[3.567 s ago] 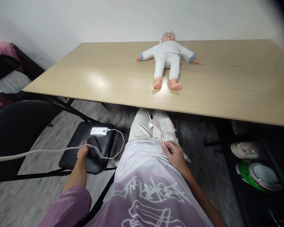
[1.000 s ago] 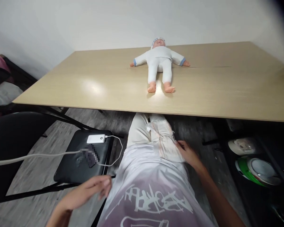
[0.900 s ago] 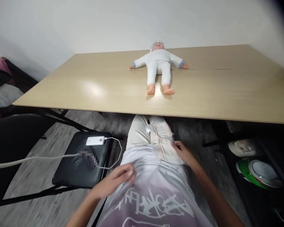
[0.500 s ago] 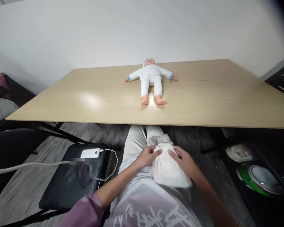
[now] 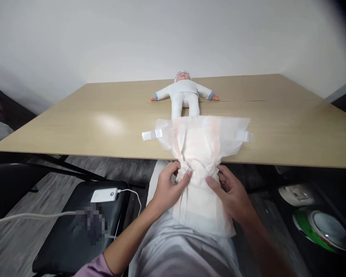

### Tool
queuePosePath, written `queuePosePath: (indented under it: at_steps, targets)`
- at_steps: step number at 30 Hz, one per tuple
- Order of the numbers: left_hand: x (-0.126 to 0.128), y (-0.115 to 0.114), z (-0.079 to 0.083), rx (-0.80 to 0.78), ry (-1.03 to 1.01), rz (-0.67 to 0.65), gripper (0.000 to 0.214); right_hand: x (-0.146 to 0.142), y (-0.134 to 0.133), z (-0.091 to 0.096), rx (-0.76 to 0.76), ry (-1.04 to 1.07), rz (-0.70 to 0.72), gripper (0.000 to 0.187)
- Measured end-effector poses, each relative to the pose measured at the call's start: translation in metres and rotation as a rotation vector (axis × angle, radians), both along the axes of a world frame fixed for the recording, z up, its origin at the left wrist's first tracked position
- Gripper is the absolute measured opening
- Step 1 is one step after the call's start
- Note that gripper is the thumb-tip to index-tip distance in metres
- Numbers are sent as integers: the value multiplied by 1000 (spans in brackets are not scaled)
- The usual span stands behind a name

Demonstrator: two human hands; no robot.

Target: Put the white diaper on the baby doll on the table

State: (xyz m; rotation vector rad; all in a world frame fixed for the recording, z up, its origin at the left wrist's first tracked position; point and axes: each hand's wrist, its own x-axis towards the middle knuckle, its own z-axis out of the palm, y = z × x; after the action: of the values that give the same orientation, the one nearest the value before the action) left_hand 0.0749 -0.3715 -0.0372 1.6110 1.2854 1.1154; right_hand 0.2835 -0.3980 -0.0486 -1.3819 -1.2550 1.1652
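An unfolded white diaper (image 5: 198, 142) with faint orange bands is held up between my two hands. Its wide end, with side tapes spread left and right, stands up before the table's front edge. The other end hangs toward my lap. My left hand (image 5: 171, 184) pinches its left edge at the gathered middle, thumb on top. On the opposite edge my right hand (image 5: 230, 192) grips it the same way. Beyond lies a baby doll (image 5: 185, 92) on its back in white clothes and a cap, arms spread; the diaper hides its feet.
The doll lies on a wooden table (image 5: 103, 127) against a white wall. To my left, a black chair seat (image 5: 63, 238) carries a white power bank (image 5: 104, 195) with a cable and a blurred-out item. Low on the right are a green-rimmed round item (image 5: 314, 231) and a white container (image 5: 296, 195).
The diaper, bunched over my lap before, is now opened out and raised, its tape end spread in front of the table. Both hands still hold its edges. The doll has not moved.
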Motion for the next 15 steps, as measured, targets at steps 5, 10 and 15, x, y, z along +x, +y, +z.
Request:
queuePosePath:
  at_steps: [5,10,15]
  targets:
    - [-4,16,-36,-151,-2,24,35,6,23,-16,-9,-206,73,34]
    - [-3,7,-50,-214,86,-2,31,17,20,-13,242,-585,-91,30]
    - [-7,10,-43,-83,271,-97,25,-1,51,4,538,-725,-94,37]
